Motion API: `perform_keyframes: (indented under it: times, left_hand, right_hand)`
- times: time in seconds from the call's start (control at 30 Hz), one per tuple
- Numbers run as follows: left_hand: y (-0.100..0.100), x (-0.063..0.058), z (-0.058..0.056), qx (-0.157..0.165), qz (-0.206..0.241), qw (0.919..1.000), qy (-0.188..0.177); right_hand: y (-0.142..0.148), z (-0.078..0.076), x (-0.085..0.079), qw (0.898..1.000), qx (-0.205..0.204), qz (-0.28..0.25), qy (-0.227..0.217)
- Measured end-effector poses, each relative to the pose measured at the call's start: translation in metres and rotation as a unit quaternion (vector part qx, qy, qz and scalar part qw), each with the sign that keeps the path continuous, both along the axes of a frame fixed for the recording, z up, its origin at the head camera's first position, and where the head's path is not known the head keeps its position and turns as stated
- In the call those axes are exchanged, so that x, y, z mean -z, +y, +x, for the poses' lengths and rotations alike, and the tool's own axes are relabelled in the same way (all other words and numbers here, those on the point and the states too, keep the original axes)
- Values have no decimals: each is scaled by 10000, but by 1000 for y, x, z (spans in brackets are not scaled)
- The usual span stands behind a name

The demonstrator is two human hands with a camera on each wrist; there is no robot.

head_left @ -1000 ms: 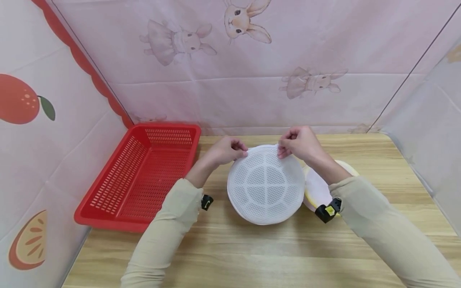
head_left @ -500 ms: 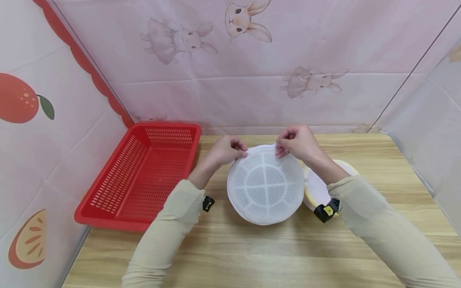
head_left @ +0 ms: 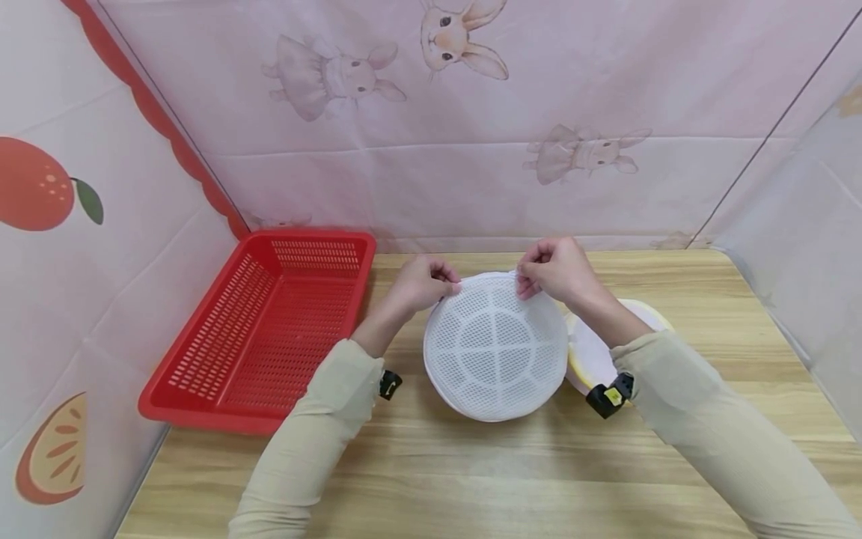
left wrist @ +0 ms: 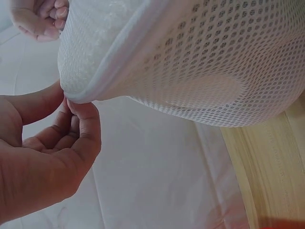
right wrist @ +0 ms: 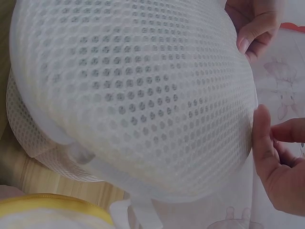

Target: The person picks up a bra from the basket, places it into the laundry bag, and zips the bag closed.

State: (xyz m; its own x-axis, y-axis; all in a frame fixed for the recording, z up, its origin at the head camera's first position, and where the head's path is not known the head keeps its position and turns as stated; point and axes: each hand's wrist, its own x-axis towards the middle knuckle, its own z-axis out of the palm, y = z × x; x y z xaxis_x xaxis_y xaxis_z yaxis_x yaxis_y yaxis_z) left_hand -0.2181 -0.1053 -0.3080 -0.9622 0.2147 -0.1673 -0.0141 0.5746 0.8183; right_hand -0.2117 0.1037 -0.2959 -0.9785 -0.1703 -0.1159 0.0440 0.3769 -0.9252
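Note:
A round white mesh laundry bag point(head_left: 496, 348) is held up at its far rim, its ribbed circular face toward the head view. My left hand point(head_left: 420, 283) pinches the rim at the upper left between thumb and forefinger. At the upper right, my right hand point(head_left: 557, 271) pinches the same rim, fingertips right at the edge. In the left wrist view the bag's piped edge point(left wrist: 126, 43) runs up from the thumb and finger, and the mesh side bulges out below. A white strap loop point(right wrist: 143, 212) hangs from the bag's edge in the right wrist view.
A red perforated plastic basket point(head_left: 289, 337) stands at the left on the wooden table point(head_left: 471, 479). Beside the bag, a pale item with a yellow rim point(head_left: 594, 352) lies partly under my right forearm. A pink rabbit-print sheet point(head_left: 431, 180) rises behind the table.
My right hand has shifted very slightly left along the rim. The left hand and the bag stay nearly where they were.

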Motion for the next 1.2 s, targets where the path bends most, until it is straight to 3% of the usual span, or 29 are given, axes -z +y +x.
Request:
perform_keyframes:
  times: [0.77,1.2]
  left_hand:
    - [-11,4,-1,-347,286,9986,-270]
    - [-17,4,-1,-217,337,9984,-397]
  right_hand:
    - [15,1,7,9990,127,-298,-312]
    - [16,1,7,9987,85,-343,-359]
